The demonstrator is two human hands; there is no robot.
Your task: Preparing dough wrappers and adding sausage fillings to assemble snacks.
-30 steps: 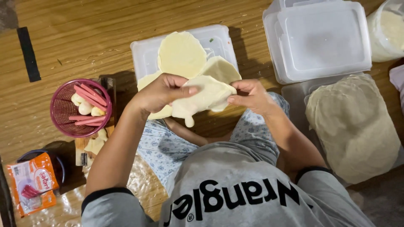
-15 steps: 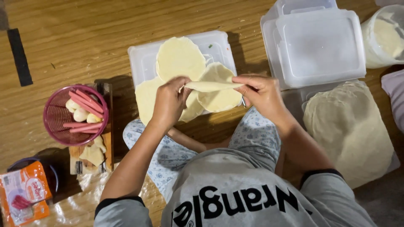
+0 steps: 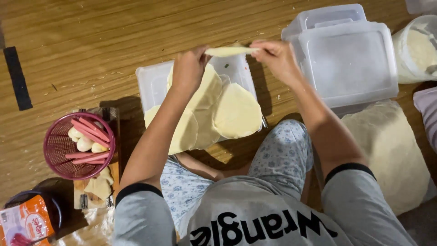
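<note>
A thin dough round (image 3: pixel 231 51) is held stretched above the lidded tray (image 3: pixel 150 82), pinched shut between the left hand (image 3: pixel 189 68) and right hand (image 3: pixel 275 57), and is best kept level, evenly tensioned.

The dough piece (image 3: pixel 230 51) is pale yellow, thin and folded/rolled into a narrow flat strip, held horizontal in the air betw. the two hands, w/ one end pinched at each side. It hangs above the far edge of a white plastic tray (image 3: pixel 150 82), not touching it. On that tray lie other dough rounds (image 3: pixel 236 111), same pale yellow, flat, overlapping each other, some hanging over the near edge of the tray.
</note>
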